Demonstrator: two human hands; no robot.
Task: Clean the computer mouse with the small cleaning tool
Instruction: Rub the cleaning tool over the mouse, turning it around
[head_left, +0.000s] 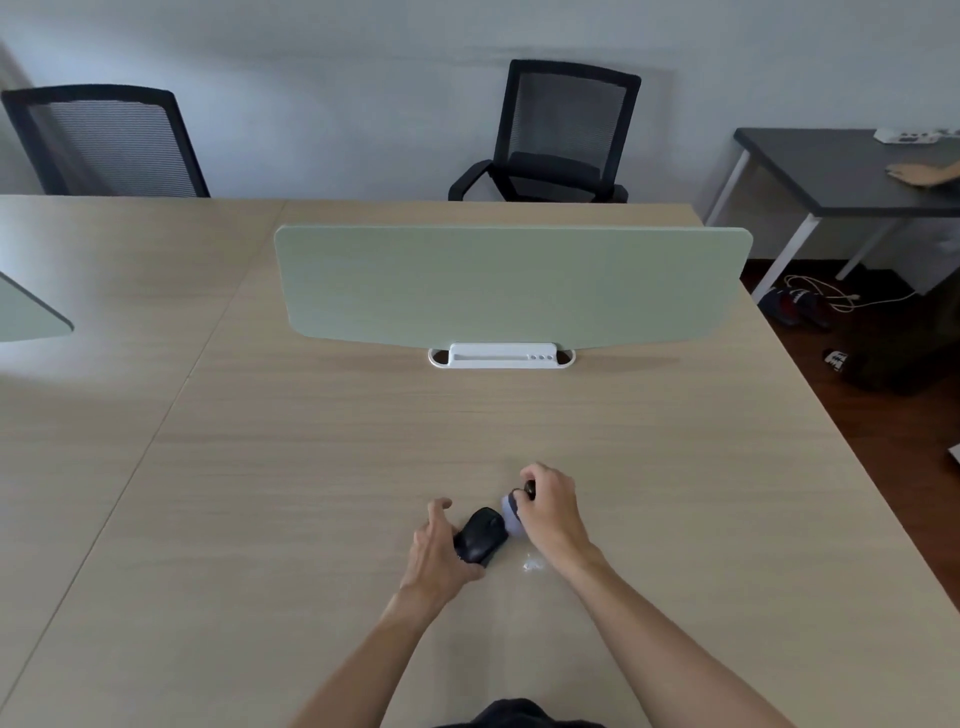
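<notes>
A black computer mouse (480, 535) lies on the light wooden desk (311, 467), near its front. My left hand (436, 545) rests against the mouse's left side, thumb under its near end and fingers spread above it. Just right of the mouse is the small cleaning tool (510, 514), pale lilac with a dark top. My right hand (550, 512) is closed over the tool from the right, fingertips on its dark cap. The tool's lilac side sits close to the mouse's right edge; whether they touch is unclear.
A small crumpled clear wrapper (531, 563) lies under my right wrist. A green divider panel (511, 286) on a white base (501, 356) stands mid-desk. Two black mesh chairs (561, 135) are behind the desk, and a dark side table (852, 176) is at the right.
</notes>
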